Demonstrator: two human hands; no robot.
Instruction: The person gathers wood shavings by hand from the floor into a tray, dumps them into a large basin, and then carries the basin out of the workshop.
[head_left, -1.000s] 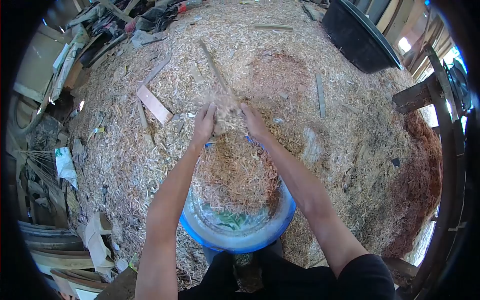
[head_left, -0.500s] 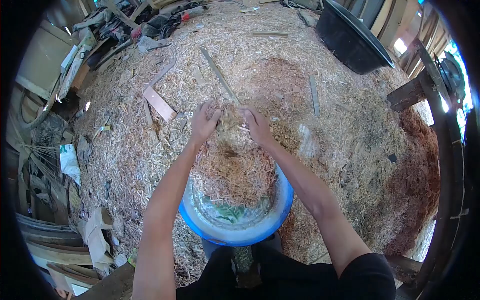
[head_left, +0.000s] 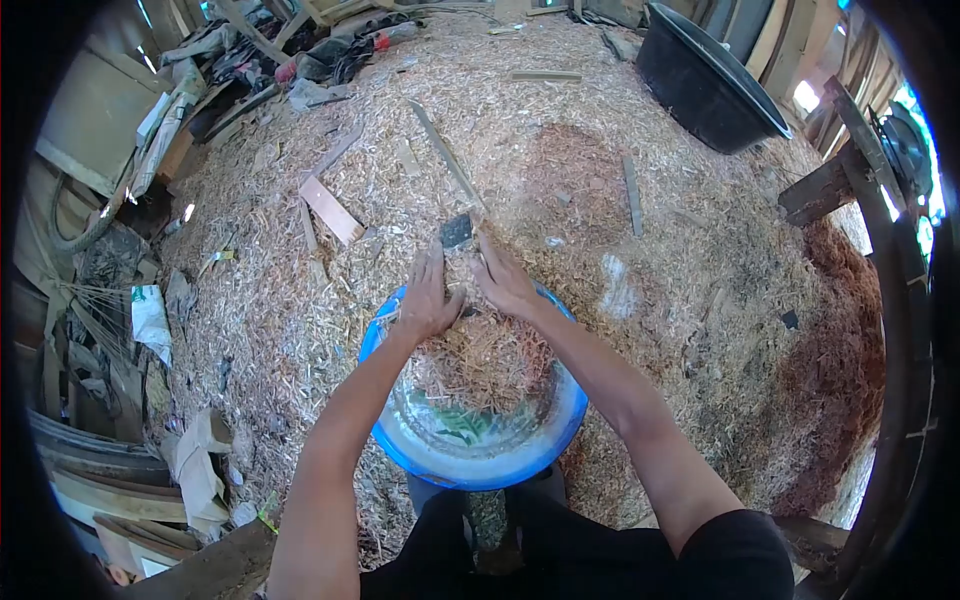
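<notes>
A round basin [head_left: 500, 473] with a blue rim and a green leaf print inside stands in front of my legs. Wood shavings [head_left: 485, 365] are heaped in its far half. My left hand [head_left: 432, 297] lies over the far left of the heap, fingers stretched forward and thumb apart. Across from it, my right hand [head_left: 503, 280] reaches over the far rim with its fingers extended. Shavings show between the two hands. Just past the left fingertips lies a dark, flat square piece [head_left: 457, 231], beside the end of a long thin wood strip [head_left: 445, 150].
Shavings cover the floor [head_left: 560, 105]. A short board [head_left: 331, 211] lies ahead on the left. At the back right a large black tub [head_left: 705, 80] leans at a tilt. Timber posts [head_left: 880, 270] line the right side, with reddish sawdust [head_left: 835, 390] against them. Wood scraps [head_left: 110, 520] fill the lower left.
Both hands have come back toward the basin and lower, their fingers straightening. The dark square piece now shows beyond them. The blue far rim has come into sight.
</notes>
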